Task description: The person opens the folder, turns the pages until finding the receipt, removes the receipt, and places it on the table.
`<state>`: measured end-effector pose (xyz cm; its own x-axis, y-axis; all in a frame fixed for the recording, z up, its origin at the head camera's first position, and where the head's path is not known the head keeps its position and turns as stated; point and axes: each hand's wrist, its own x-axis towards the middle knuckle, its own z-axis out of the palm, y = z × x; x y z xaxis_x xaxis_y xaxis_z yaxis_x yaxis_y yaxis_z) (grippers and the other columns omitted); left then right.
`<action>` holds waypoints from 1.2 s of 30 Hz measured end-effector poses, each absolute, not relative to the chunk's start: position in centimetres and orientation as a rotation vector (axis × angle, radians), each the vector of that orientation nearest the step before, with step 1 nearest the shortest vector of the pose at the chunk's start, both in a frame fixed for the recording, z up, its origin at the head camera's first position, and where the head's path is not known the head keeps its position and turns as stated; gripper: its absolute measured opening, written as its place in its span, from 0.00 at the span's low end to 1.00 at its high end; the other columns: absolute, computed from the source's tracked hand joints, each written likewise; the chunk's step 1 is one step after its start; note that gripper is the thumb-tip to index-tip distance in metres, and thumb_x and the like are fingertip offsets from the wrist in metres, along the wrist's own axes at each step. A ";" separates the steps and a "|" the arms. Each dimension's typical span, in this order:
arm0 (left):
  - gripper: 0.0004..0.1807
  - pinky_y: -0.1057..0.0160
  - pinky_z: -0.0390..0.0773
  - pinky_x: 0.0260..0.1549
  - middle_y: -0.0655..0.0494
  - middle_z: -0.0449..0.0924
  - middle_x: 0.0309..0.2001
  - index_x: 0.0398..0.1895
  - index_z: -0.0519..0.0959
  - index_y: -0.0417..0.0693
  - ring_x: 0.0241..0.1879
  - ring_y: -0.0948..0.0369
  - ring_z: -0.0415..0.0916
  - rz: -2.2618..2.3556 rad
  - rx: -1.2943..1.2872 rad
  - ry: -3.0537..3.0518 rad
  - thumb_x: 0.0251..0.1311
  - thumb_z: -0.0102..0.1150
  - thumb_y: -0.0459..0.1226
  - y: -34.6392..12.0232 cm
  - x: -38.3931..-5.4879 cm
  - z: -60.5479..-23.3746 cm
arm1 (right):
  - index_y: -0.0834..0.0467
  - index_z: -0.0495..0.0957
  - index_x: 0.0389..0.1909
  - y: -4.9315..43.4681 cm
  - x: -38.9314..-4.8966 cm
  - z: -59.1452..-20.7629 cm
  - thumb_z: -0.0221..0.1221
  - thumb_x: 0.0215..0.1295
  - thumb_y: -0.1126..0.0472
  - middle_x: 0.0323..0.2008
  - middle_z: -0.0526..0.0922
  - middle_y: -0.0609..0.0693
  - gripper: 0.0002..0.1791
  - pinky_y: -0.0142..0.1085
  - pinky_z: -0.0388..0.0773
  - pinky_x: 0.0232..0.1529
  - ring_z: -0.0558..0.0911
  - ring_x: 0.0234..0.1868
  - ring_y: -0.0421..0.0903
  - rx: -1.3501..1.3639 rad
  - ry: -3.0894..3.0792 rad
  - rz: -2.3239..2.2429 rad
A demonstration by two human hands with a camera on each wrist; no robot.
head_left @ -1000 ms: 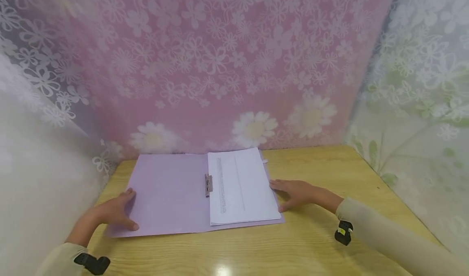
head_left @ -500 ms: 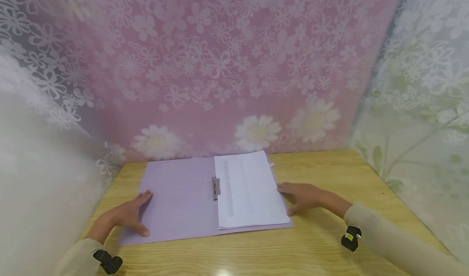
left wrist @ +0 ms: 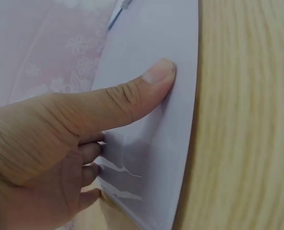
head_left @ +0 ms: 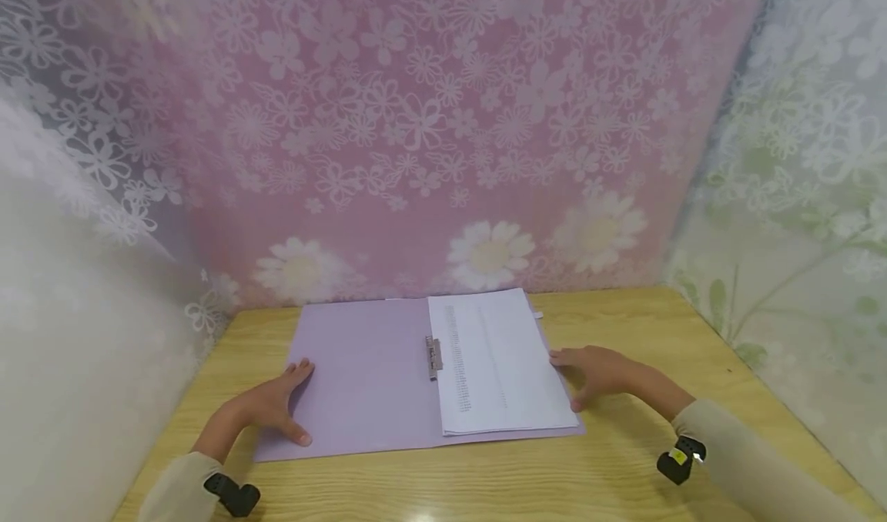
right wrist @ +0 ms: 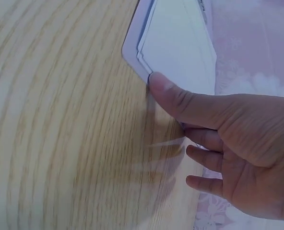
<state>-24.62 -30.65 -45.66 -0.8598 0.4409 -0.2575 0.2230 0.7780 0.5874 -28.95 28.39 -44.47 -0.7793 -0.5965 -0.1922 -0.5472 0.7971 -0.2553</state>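
Note:
A lilac file folder (head_left: 367, 376) lies spread flat on the wooden table. White printed sheets (head_left: 502, 368) are stacked on its right half, beside a metal clip (head_left: 433, 357) near the fold. My left hand (head_left: 266, 408) rests at the folder's left edge, its thumb extended over the cover, as the left wrist view confirms. On the opposite side, my right hand (head_left: 599, 372) touches the right edge of folder and sheets. In the right wrist view its thumb (right wrist: 163, 88) meets the paper's edge, with the other fingers spread apart.
The wooden table (head_left: 416, 483) extends in front of the folder and to both sides. Behind it rises a pink flowered wall covering (head_left: 388, 222), close to the folder's far edge. Pale coverings flank the left and right. A small white tab (head_left: 538, 315) sticks out at the folder's right edge.
The open folder with its sheets has slid to the right along the table. Both hands have moved right with it, staying at its two side edges. The head view has shifted slightly.

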 end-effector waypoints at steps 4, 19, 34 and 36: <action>0.74 0.28 0.48 0.71 0.21 0.38 0.77 0.78 0.46 0.26 0.76 0.25 0.36 0.730 0.454 2.586 0.37 0.86 0.50 -30.2 -24.7 -45.0 | 0.69 0.72 0.68 28.5 -29.1 -44.4 0.80 0.46 0.50 0.70 0.73 0.65 0.50 0.60 0.70 0.67 0.71 0.70 0.67 -0.883 2.721 -0.307; 0.52 0.31 0.51 0.73 0.19 0.48 0.75 0.74 0.59 0.24 0.76 0.27 0.45 0.699 0.408 2.723 0.58 0.73 0.50 -25.6 -26.1 -44.8 | 0.69 0.72 0.68 27.7 -29.0 -44.9 0.80 0.45 0.54 0.69 0.74 0.64 0.49 0.59 0.70 0.67 0.71 0.71 0.66 -0.852 2.712 -0.381; 0.40 0.41 0.60 0.75 0.34 0.63 0.75 0.77 0.60 0.35 0.76 0.39 0.59 0.989 0.513 2.785 0.69 0.62 0.45 -16.4 -28.9 -45.4 | 0.69 0.74 0.66 28.0 -29.1 -44.5 0.76 0.53 0.58 0.66 0.77 0.65 0.40 0.59 0.72 0.66 0.74 0.68 0.65 -0.841 2.727 -0.454; 0.40 0.41 0.59 0.75 0.36 0.62 0.76 0.77 0.60 0.36 0.77 0.40 0.58 1.033 0.519 2.774 0.69 0.63 0.44 -15.0 -28.9 -45.6 | 0.69 0.75 0.65 27.9 -29.4 -44.3 0.75 0.55 0.57 0.65 0.78 0.66 0.39 0.60 0.72 0.66 0.75 0.68 0.66 -0.848 2.733 -0.457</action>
